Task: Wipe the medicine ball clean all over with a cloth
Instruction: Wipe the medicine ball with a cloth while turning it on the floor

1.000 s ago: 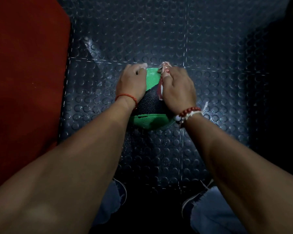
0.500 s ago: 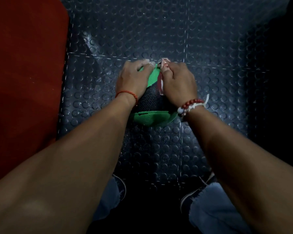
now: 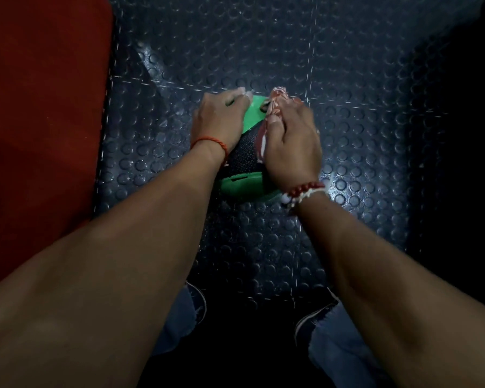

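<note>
A green and black textured rubber medicine ball (image 3: pixel 247 158) is sitting on the dark studded rubber floor (image 3: pixel 347 65), just ahead of the person's feet and between both hands. The left hand (image 3: pixel 217 121) is lying over the ball's left upper side, palm down and fingers curling over the far green panel, gripping the ball itself. A thin orange cord bracelet (image 3: pixel 209 141) is circling that wrist. The right hand (image 3: pixel 290 141) is pressing on the ball's right upper side and is clenching a red and white patterned cloth (image 3: pixel 275 103); the cloth is bunching out past the fingertips at the far edge and trailing as a narrow strip along the inner edge of the hand, lying against the black band of the ball. A red and white beaded bracelet (image 3: pixel 303 191) is sitting on the right wrist, just over the ball's near green edge. Both bare forearms are reaching in from the bottom corners of the view. A red padded mat (image 3: pixel 39 107) is lying along the left side of the floor, well apart from the ball. Near the bottom, the toes of two dark shoes (image 3: pixel 314 317) are showing beneath frayed pale blue jean hems (image 3: pixel 345 354). The right edge of the view is falling into deep shadow, where nothing can be made out.
</note>
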Motion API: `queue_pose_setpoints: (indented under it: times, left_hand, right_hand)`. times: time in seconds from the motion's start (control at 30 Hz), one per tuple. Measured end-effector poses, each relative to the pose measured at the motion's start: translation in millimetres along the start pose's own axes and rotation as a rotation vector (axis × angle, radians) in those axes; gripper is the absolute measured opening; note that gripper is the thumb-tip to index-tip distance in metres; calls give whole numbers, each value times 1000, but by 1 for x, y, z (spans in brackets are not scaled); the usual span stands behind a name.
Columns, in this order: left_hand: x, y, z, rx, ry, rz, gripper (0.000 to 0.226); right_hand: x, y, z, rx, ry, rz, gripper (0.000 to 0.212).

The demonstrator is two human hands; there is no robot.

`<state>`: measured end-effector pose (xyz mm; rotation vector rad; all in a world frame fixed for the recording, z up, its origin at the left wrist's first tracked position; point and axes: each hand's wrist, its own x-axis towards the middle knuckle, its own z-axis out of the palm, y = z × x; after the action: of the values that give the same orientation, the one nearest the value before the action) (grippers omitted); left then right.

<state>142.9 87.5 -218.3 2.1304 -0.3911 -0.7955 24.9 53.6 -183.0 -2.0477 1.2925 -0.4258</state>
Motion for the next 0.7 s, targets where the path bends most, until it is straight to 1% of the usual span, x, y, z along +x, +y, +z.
queue_pose_setpoints:
  times: [0.07, 0.13, 0.2, 0.3, 0.33, 0.43, 0.5, 0.57, 0.6, 0.63, 0.7]
  left_hand:
    - [2, -1, -1, 13, -38, 26, 43]
    - [4, 0, 1, 15, -51, 38, 42]
    - [4, 1, 3, 30, -27, 18, 37]
    - [4, 3, 5, 55, 5, -24, 28]
    - [4, 4, 4, 54, 14, -32, 24]
    - [4, 3, 2, 51, 41, -38, 19]
    - [4, 0, 0, 40, 47, -34, 21]
    - [2, -2, -1, 5, 68, -45, 24]
    - [2, -3, -1, -9, 78, -53, 26]
    - [1, -3, -1, -16, 85, -60, 27]
    - [1, -1, 1, -21, 105, -81, 29]
  right_hand:
    - [21, 7, -5, -9, -88, 58, 34]
    - [34, 18, -9, 62, -129, 160, 30]
    - [33, 29, -6, 158, -83, 282, 35]
    - [11, 31, 2, 290, 39, 493, 35]
    - [-1, 25, 6, 285, 65, 489, 38]
    - [-28, 5, 12, 176, 113, 216, 49]
    - [-25, 4, 12, 145, 104, 119, 53]
    - [-11, 12, 9, 131, 75, 138, 46]
    - [-3, 17, 7, 142, 46, 186, 40]
    - [3, 23, 5, 170, 23, 259, 37]
    - [9, 30, 4, 240, 24, 424, 38]
